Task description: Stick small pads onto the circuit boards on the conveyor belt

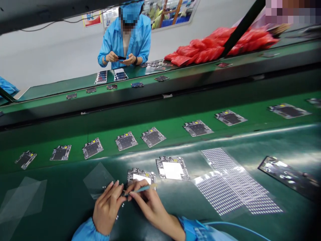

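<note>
My left hand (106, 207) is closed, its fingers together over a clear sheet with small white dots (96, 180); its thumb and index tip meet close to my other hand. In my right hand (149, 202) is a slim light-blue tool that looks like tweezers (142, 189), its tip at the left fingertips and partly hidden. Right behind the hands lies a circuit board (141, 177) with a white patch, its front edge covered by my fingers. Another board with a larger white patch (173, 170) lies flat to the right of it.
Overlapping sheets of small white stickers (225, 184) lie to the right, with a dark shiny panel (288, 174) beyond. Clear films (22, 197) are at far left. Several boards line the green belt (170, 124). Across it, a co-worker (125, 36) handles a dark part near red bags (200, 48).
</note>
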A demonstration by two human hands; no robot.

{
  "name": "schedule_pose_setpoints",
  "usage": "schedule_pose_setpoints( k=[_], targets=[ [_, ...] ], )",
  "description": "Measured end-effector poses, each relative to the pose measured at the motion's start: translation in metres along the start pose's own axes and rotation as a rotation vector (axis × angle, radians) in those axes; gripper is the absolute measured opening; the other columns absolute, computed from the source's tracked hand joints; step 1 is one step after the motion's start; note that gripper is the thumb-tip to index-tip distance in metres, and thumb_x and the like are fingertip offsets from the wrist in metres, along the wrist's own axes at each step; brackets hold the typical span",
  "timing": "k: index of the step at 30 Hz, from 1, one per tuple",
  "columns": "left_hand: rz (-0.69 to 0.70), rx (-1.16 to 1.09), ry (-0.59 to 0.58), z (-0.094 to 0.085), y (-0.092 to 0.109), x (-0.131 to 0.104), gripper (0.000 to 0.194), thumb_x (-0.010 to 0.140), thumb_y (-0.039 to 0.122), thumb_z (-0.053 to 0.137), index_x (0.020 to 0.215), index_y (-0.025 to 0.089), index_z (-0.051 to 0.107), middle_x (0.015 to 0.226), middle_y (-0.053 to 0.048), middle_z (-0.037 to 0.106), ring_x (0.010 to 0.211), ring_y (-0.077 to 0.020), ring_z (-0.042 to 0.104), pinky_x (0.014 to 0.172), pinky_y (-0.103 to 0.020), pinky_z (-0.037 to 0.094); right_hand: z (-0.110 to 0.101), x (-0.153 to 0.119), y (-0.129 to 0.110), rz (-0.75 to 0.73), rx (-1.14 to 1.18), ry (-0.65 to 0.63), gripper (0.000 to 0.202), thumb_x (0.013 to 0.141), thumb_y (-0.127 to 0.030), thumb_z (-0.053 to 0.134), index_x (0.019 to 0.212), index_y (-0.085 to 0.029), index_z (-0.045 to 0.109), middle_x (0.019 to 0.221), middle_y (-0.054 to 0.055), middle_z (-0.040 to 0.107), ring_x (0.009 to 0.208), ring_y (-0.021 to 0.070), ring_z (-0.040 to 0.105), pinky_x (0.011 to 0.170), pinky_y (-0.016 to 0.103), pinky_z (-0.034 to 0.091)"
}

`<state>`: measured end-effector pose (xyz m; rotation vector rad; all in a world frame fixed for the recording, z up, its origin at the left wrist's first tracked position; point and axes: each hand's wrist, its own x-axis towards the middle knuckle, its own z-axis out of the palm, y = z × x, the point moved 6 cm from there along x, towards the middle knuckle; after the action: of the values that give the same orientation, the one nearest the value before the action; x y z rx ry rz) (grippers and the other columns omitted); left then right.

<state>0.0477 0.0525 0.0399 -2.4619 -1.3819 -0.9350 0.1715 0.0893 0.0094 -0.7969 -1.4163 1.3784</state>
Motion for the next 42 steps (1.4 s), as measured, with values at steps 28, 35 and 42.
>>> schedule_pose_setpoints(
  k=[28,35,42],
  targets=[
    [0.015,-0.128,-0.444,0.159,0.013,0.169,0.05,0.082,0.052,0.059,0.114,0.013,0.056,0.137,-0.017,0.05,0.125,-0.0339,0.048,0.103,-0.052,0.04,-0.22,0.156,0.029,0.209,0.052,0.362,0.047,0.053,-0.041,0.084,0.074,-0.025,0.045,0.046,-0.007,0.063,0.042,0.0188,0.065,0.044,0.029,0.056],
    [0.022,-0.148,-0.383,0.159,0.021,0.191,0.049,0.083,0.043,0.06,0.119,0.012,0.051,0.126,-0.018,0.06,0.119,-0.0331,0.054,0.101,-0.052,0.042,-0.231,0.142,-0.019,0.033,0.185,0.644,0.051,0.052,-0.051,0.081,0.073,-0.026,0.041,0.047,-0.011,0.057,0.043,0.0128,0.061,0.049,0.024,0.057],
    [-0.329,-0.154,-0.136,0.02,-0.034,0.108,0.029,0.096,0.035,0.042,0.12,0.021,0.042,0.14,-0.013,0.048,0.134,-0.0262,0.038,0.1,-0.047,0.046,-0.146,0.056,-0.082,0.033,0.235,0.417,0.034,0.066,-0.042,0.081,0.082,-0.025,0.056,0.072,-0.002,0.067,0.055,0.0142,0.065,0.055,0.026,0.058]
  ],
)
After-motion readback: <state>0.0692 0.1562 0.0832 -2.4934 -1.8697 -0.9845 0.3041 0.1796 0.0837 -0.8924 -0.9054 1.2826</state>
